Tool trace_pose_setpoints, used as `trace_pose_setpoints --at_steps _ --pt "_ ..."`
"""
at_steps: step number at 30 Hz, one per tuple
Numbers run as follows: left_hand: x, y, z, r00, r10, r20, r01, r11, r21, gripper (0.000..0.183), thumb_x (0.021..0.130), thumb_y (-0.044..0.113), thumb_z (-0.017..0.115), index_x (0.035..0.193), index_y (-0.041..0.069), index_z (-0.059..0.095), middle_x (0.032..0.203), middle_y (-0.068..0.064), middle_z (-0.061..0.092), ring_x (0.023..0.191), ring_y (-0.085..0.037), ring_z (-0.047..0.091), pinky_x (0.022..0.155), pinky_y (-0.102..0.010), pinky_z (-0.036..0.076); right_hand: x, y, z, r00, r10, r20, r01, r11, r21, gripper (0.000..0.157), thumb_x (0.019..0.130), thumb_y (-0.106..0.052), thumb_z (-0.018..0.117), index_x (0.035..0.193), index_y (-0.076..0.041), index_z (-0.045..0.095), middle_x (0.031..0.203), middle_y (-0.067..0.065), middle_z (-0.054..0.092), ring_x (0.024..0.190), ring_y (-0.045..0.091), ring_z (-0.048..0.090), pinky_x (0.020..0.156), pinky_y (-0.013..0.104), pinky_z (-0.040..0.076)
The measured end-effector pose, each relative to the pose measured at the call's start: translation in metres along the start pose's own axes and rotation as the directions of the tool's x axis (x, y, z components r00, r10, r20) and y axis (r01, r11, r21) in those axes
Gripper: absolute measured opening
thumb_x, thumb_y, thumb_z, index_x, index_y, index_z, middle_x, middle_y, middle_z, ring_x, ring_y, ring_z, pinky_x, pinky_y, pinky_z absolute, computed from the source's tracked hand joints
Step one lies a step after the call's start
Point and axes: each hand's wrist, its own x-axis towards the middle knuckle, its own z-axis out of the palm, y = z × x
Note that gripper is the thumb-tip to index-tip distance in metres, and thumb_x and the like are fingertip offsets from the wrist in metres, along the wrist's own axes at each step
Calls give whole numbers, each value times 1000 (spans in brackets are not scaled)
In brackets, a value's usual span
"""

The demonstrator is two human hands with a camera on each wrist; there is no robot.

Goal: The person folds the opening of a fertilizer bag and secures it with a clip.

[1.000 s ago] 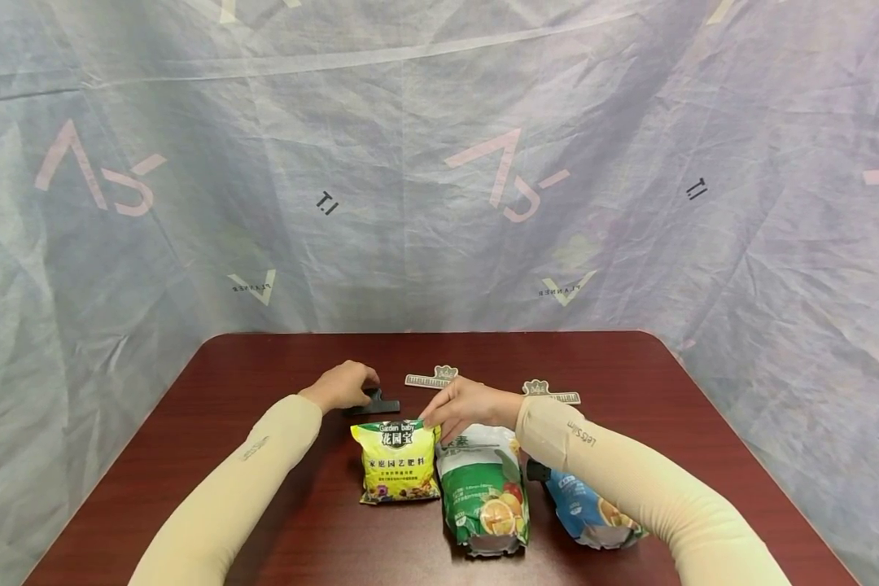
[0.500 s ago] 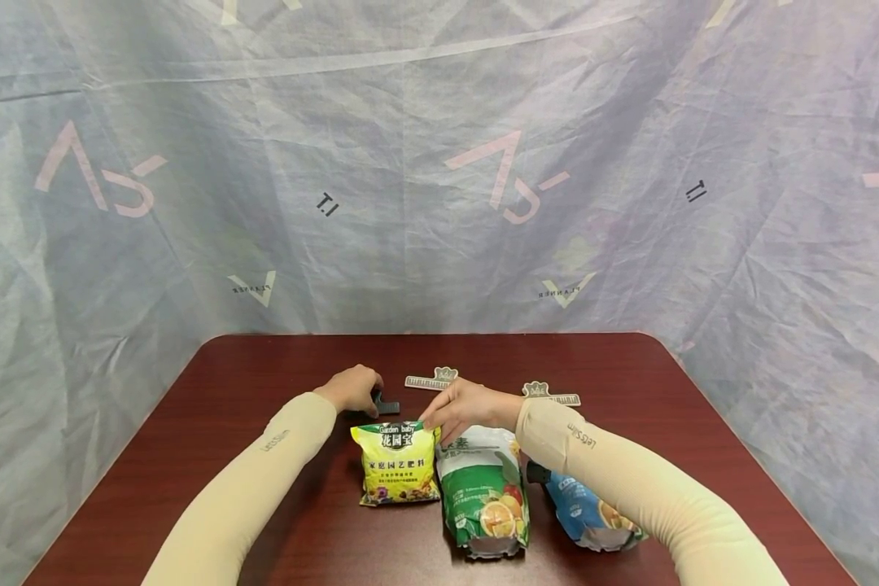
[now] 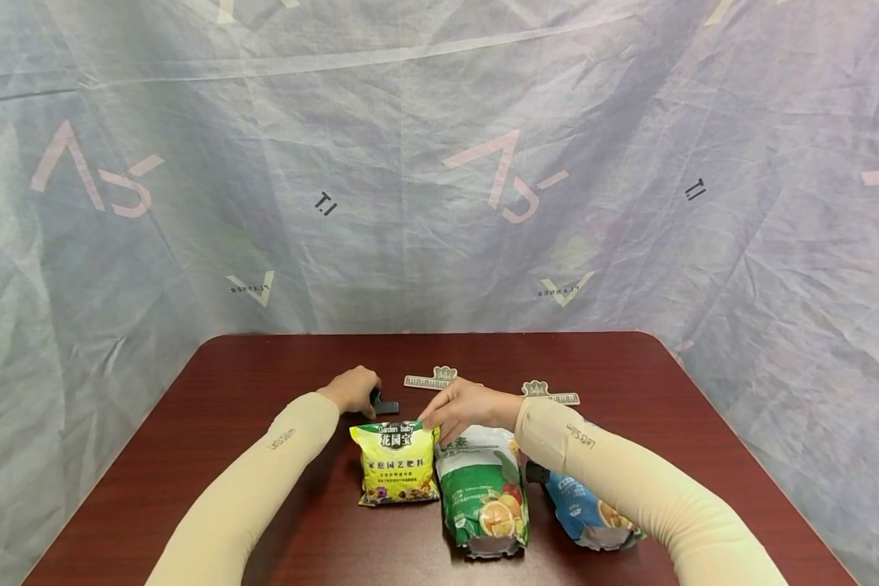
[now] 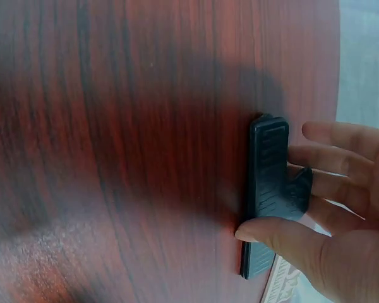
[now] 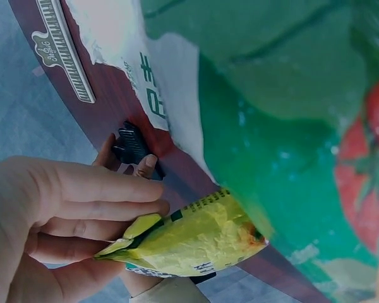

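Observation:
At the table's middle, my left hand (image 3: 353, 391) is at a black bag clip (image 4: 268, 170). In the left wrist view, its thumb lies across the clip's near side and its fingers curl round the handle side. My right hand (image 3: 465, 408) pinches the top right corner of a yellow fertilizer bag (image 3: 399, 468), which stands upright. Beside that bag is a green and white bag (image 3: 483, 498) with fruit printed on it, partly behind my right hand. In the right wrist view, the yellow bag's folded top (image 5: 136, 233) sits between thumb and fingers.
Two pale clips with keyboard prints lie farther back, a left one (image 3: 430, 380) and a right one (image 3: 549, 395). A blue bag (image 3: 586, 514) lies partly under my right forearm, with a black clip (image 3: 537, 472) by its top. A grey cloth (image 3: 410, 244) hangs behind the table.
My left hand has shifted a little right and its fingers have come round the black clip. The right hand and the bags have stayed in place.

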Motion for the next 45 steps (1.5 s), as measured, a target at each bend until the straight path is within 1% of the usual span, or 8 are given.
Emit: trace_pose_setpoints --at_steps 8,15,24,28,29,34,37,45 --pt "-1 0 -4 1000 -12 1 13 1000 -14 49 68 14 82 111 0 63 105 -12 62 92 -27 59 73 -40 51 1 0 -1 1000 -4 1 4 1000 3 20 83 -9 66 101 0 70 100 12 67 79 38 65 72 46 52" --pt "-1 1 -5 1000 -8 -4 8 1000 0 47 67 13 82 109 1 64 101 -11 62 88 -26 60 71 -40 51 1 0 -1 1000 1 -7 -1 1000 -3 19 83 -10 67 100 -2 70 96 12 67 79 41 64 73 47 52" --pt "4 -2 1 1000 -15 -13 15 1000 27 44 65 15 83 103 3 66 98 -9 59 85 -23 58 70 -37 51 0 0 1 1000 1 -6 -1 1000 3 20 83 -9 66 101 1 69 98 13 67 81 41 63 74 47 52" --pt "7 -4 1 1000 -2 -12 2 1000 27 37 63 14 85 94 4 66 95 -9 55 80 -22 57 68 -36 51 -1 -1 2 1000 1 -9 -1 1000 1 21 83 -10 66 101 1 69 98 13 67 82 42 63 74 47 51" --pt "7 -5 1 999 31 -24 -30 999 27 37 61 15 86 91 4 66 93 -9 55 78 -21 57 65 -34 51 -1 -2 2 1000 0 -11 0 1000 -2 21 83 -10 66 101 1 69 98 13 67 82 42 63 74 47 52" --pt "6 -3 -5 998 66 -19 -66 998 16 33 61 13 85 87 3 66 91 -10 55 77 -22 56 63 -31 51 -1 -1 2 1000 -1 -20 0 1000 -17 20 83 -10 66 101 0 69 95 13 67 78 40 64 72 46 52" --pt "4 2 -8 999 39 -11 -39 999 14 31 63 10 84 88 4 66 92 -10 56 80 -23 57 67 -33 51 0 0 2 1000 -3 -17 3 1000 -16 21 83 -10 67 101 0 69 94 13 67 78 40 64 73 46 52" --pt "5 2 -10 998 52 -26 -51 998 27 26 64 10 83 84 7 67 86 -5 58 77 -20 57 64 -31 51 1 0 1 1000 -5 -11 5 1000 -13 21 83 -11 67 101 0 70 94 12 67 77 38 64 72 46 52"
